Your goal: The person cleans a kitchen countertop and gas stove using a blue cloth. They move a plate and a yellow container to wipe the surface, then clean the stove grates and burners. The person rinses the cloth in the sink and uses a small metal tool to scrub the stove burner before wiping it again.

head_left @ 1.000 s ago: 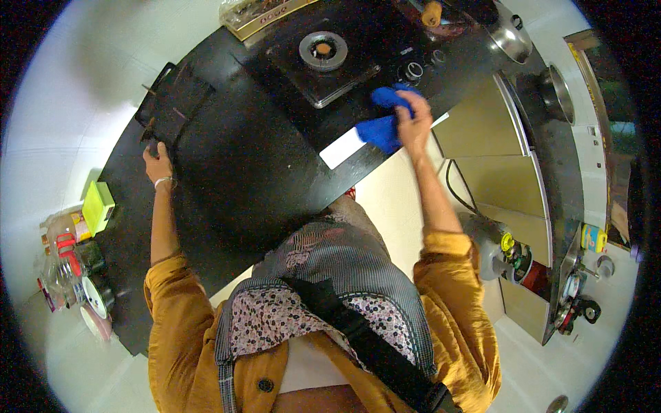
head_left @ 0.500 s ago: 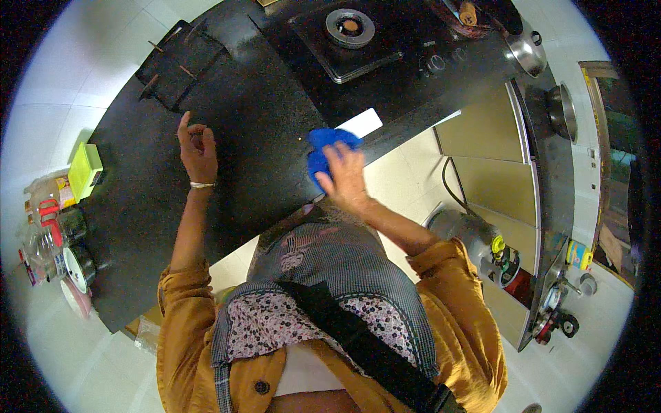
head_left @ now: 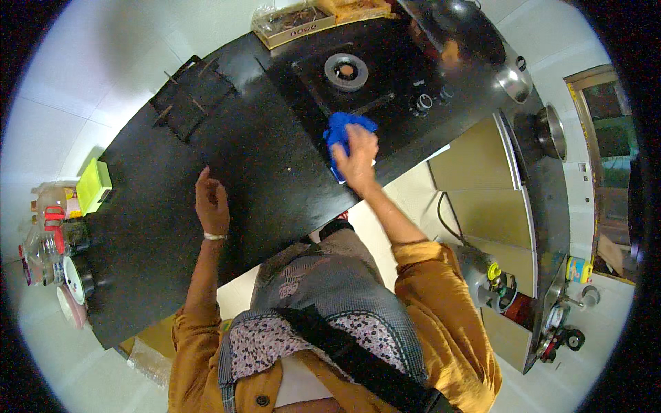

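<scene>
A bunched blue cloth lies under my right hand, whose fingers press and grip it at the front edge of the black gas stove. The hand is slightly blurred. White slivers, from a flat white piece, show beside the cloth; most of it is covered. My left hand, with a pale bracelet at the wrist, hovers over the black counter at the left. Its index finger is extended and the others are loosely bent, with nothing in them. The round burner is just beyond the cloth.
A black pan support rests at the far left of the counter. A lime-green box, bottles and bowls line the left edge. A shallow box stands behind the stove. Steel pans and cabinets are to the right.
My right hand and the cloth have moved away from me and slightly right, onto the stove's front area, covering most of the white piece. The view has shifted; my left hand appears lower.
</scene>
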Available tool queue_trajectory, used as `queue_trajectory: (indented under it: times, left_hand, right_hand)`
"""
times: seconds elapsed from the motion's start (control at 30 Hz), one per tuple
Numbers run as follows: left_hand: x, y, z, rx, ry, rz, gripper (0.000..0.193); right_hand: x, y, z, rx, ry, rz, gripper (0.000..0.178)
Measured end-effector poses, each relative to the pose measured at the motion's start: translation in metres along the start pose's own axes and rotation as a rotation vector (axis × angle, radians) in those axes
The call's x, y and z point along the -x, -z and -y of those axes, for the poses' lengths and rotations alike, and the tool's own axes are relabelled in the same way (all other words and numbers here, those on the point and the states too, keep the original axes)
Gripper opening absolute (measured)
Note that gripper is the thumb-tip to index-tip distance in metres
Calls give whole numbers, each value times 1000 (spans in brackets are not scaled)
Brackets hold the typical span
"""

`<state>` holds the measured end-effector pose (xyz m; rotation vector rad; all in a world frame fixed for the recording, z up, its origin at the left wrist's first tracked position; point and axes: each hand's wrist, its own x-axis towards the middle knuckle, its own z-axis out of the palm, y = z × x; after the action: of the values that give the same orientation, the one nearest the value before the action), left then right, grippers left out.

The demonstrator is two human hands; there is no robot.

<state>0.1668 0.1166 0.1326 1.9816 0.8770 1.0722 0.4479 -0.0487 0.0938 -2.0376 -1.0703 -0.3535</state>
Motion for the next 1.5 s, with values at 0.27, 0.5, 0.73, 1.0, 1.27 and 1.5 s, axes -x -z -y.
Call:
queue_trajectory:
  times: [0.27, 0.5, 0.73, 1.0, 1.27, 1.5]
  left_hand:
    - [38, -16, -11, 130, 210, 87, 40]
    - [53, -5, -20, 87, 187, 76, 41]
    - [58, -18, -67, 5, 158, 111, 40]
    - [93, -9, -68, -82, 279, -27, 36]
    - [87, -9, -85, -87, 302, -33, 39]
    - [75, -17, -88, -73, 320, -8, 40]
  right_hand:
    - [6, -13, 64, -532, -157, 75, 36]
    - [-64, -18, -18, 131, -698, -125, 67]
    - [-125, -19, -47, 394, -457, -35, 69]
    - [-218, -40, -92, 406, -429, -58, 77]
    - [-285, -49, -133, 235, -218, 98, 79]
    - [-295, -48, -126, -74, -37, 226, 56]
